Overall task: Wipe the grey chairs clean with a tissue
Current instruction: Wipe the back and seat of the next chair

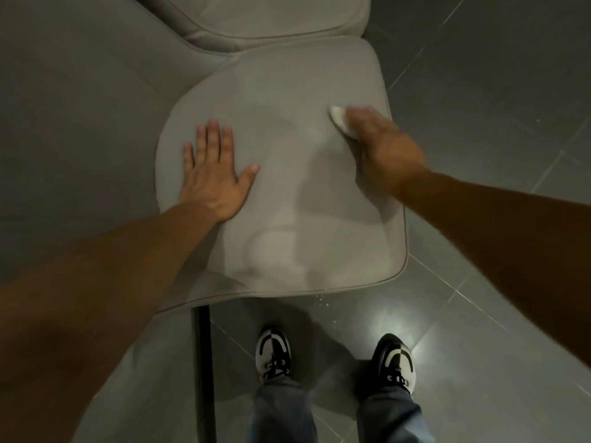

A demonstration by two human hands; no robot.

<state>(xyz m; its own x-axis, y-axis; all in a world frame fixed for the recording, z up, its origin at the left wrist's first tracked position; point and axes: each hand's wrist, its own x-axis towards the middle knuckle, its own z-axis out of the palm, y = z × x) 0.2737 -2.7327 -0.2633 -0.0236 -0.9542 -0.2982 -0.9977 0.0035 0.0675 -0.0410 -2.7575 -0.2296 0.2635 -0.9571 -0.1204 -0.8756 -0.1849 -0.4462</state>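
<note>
A grey padded chair seat (287, 193) fills the middle of the head view, with its backrest (271, 17) at the top. My left hand (214, 174) lies flat on the seat's left side, fingers spread, holding nothing. My right hand (380, 145) presses a crumpled white tissue (340, 118) onto the seat near its right edge. Only the tissue's upper left part shows past my fingers.
Dark grey floor tiles (495, 91) surround the chair. A black chair leg (204, 362) drops from the seat's front edge. My two black-and-white shoes (273, 353) stand just in front of the seat. A few pale specks lie on the floor (323, 300) near the seat's front.
</note>
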